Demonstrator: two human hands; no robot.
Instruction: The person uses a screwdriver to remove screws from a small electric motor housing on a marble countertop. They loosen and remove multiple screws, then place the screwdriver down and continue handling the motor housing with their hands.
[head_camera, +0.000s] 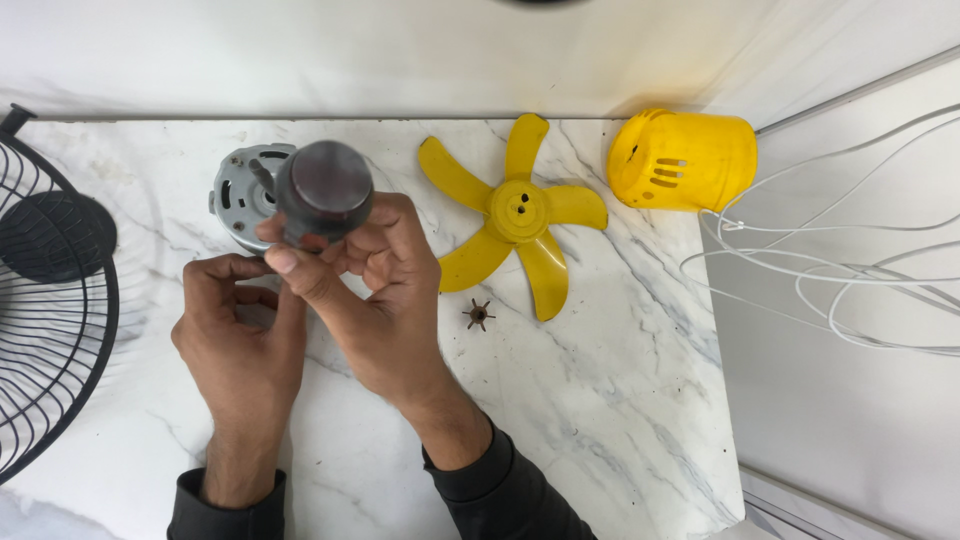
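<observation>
Right hand: here it is at centre frame, the right hand (375, 270), fingers wrapped round the dark, round-capped handle of a screwdriver (322, 190); grip clamped on that handle, thumb pressed along its near side.
Left hand: the left hand (240, 335) sits just below and left of the right one, fingers curled inward toward the tool's lower end; whether that grip actually pinches anything I cannot tell, the right hand hides the spot.
Motor: a silver-grey round metal motor housing with slotted openings (238, 190) lies on the table in the upper left of the middle, right behind the screwdriver handle, partly covered by it.
Fan blade: a yellow plastic five-bladed fan propeller (517, 212) lies flat, just right of the right hand, upper centre.
Small part: a tiny dark star-shaped piece (478, 315) rests below the propeller, apart from the hand.
Cover: a yellow plastic cylindrical motor cover with vent slots (685, 160) lies on its side at the table's upper right edge.
Grille: a black wire fan guard (50, 300) fills the left edge of the frame.
Cable: a white cord (830, 290) loops on the right, off the table.
Table: white marble-patterned table (600, 420) carries it all.
</observation>
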